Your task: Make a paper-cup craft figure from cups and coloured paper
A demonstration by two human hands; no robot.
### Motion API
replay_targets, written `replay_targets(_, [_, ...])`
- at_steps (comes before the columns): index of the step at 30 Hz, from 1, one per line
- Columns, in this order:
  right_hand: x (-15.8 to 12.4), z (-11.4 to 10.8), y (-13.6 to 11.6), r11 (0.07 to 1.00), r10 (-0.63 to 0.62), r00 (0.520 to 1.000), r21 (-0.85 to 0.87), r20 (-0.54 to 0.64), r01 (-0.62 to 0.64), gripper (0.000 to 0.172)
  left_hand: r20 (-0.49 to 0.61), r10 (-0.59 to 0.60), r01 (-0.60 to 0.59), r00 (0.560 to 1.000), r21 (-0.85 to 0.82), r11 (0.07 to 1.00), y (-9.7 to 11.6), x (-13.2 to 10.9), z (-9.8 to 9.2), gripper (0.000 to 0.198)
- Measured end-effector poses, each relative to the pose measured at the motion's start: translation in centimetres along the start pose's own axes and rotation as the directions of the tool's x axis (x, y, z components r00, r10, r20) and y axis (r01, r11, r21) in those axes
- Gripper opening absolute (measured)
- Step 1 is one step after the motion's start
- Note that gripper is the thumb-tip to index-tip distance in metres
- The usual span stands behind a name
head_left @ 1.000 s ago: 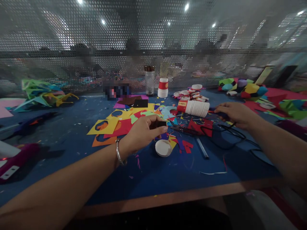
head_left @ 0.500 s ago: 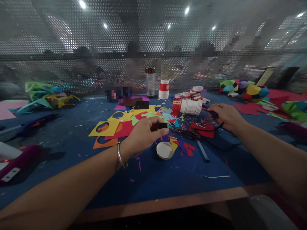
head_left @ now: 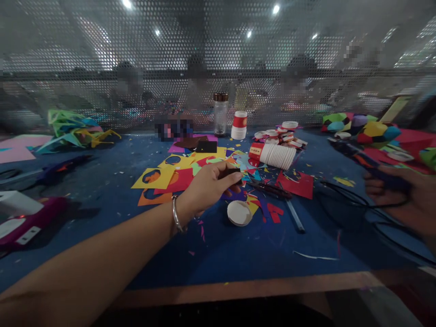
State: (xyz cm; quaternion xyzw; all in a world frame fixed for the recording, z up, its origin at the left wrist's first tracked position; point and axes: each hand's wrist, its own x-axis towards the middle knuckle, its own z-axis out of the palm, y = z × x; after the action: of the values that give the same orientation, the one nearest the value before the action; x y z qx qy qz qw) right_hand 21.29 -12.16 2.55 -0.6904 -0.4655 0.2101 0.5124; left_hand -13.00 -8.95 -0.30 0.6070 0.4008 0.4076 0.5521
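My left hand (head_left: 218, 181) pinches a small piece of black paper (head_left: 234, 171) above the paper scraps. Just below it lies a round white paper cup base (head_left: 239, 213). Dark-handled scissors (head_left: 272, 188) rest beside the fingertips. At the right edge my right hand (head_left: 391, 190), blurred, is wrapped round a dark blue glue gun (head_left: 388, 177) with an orange part, its nozzle pointing toward the back. A black cable (head_left: 354, 197) trails below that hand. A clear glue stick (head_left: 295, 217) lies between the hands.
Stacked paper cups (head_left: 274, 155) lie on their side, near an upright stack (head_left: 239, 125) and a glass jar (head_left: 220, 116). Cut cup pieces (head_left: 279, 134) are heaped behind. Another glue gun (head_left: 64, 168) and a purple power strip (head_left: 41, 222) lie left. Yellow paper (head_left: 165, 175) has cutouts.
My right hand has moved far right with the glue gun, away from the cup stack, dragging the cable. My left hand still holds the black paper; the view has shifted slightly left.
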Motion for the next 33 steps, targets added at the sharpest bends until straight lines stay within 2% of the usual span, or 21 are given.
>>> replay_targets(1, [-0.7,-0.3,-0.3,0.976,0.162,0.986,0.144,0.035,-0.166,0.020,-0.006,-0.011,0.011,1.000,-0.013,1.000,0.0,0.0,0.0,0.009])
replay_targets(2, [-1.3,-0.4,-0.7,0.918,0.307,0.949,0.241,0.064,-0.314,0.019,-0.009,-0.022,0.021,1.000,-0.024,0.999,0.0,0.1,0.0,0.008])
replay_targets(4, [-2.2,-0.2,-1.4,0.825,0.437,0.891,0.341,0.124,-0.452,0.021,-0.013,-0.035,0.035,0.999,-0.037,0.999,-0.1,0.1,0.0,0.007])
replay_targets(5, [-2.6,0.0,-1.7,0.801,0.463,0.877,0.364,0.126,-0.475,0.023,-0.015,-0.036,0.035,0.999,-0.040,0.999,-0.1,0.1,0.0,0.006])
replay_targets(8, [-3.4,0.9,-2.6,0.786,0.438,0.892,0.434,0.113,-0.441,0.024,-0.016,-0.035,0.035,0.999,-0.050,0.998,-0.1,0.1,0.0,0.006])
replay_targets(12, [-4.5,2.1,-3.7,0.695,0.459,0.874,0.549,0.159,-0.464,0.004,-0.016,-0.036,0.035,0.999,-0.055,0.998,-0.2,0.0,0.1,0.005])
replay_targets(13, [-4.8,2.3,-3.9,0.659,0.457,0.875,0.599,0.160,-0.454,0.007,-0.016,-0.035,0.034,0.999,-0.059,0.998,-0.2,0.0,0.1,0.005])
replay_targets(17, [-6.1,3.3,-4.8,0.571,0.408,0.895,0.714,0.183,-0.406,0.024,-0.020,-0.034,0.032,0.999,-0.093,0.995,-0.2,0.1,0.1,0.009])
replay_targets(20, [-6.4,3.8,-4.6,0.568,0.379,0.893,0.700,0.244,-0.433,0.019,-0.047,-0.031,0.026,0.998,-0.105,0.994,0.0,0.0,0.2,0.018])
replay_targets(24, [-5.7,4.1,-3.7,0.615,0.246,0.924,0.690,0.292,-0.382,0.027,-0.053,0.043,-0.047,0.998,-0.064,0.997,0.0,-0.2,0.3,0.034])
replay_targets(26, [-5.3,4.1,-3.3,0.659,0.132,0.927,0.667,0.352,-0.348,0.023,-0.041,0.106,-0.107,0.994,-0.033,0.994,-0.1,-0.3,0.2,0.038])
replay_targets(28, [-5.2,4.2,-3.0,0.720,0.013,0.901,0.621,0.433,-0.308,0.019,-0.024,0.142,-0.142,0.990,-0.012,0.990,-0.4,-0.3,0.2,0.037])
replay_targets(33, [-6.2,4.9,-2.7,0.854,-0.166,0.840,0.501,0.517,-0.140,0.031,-0.004,0.150,-0.150,0.989,-0.048,0.987,-1.0,-0.1,0.3,0.031])
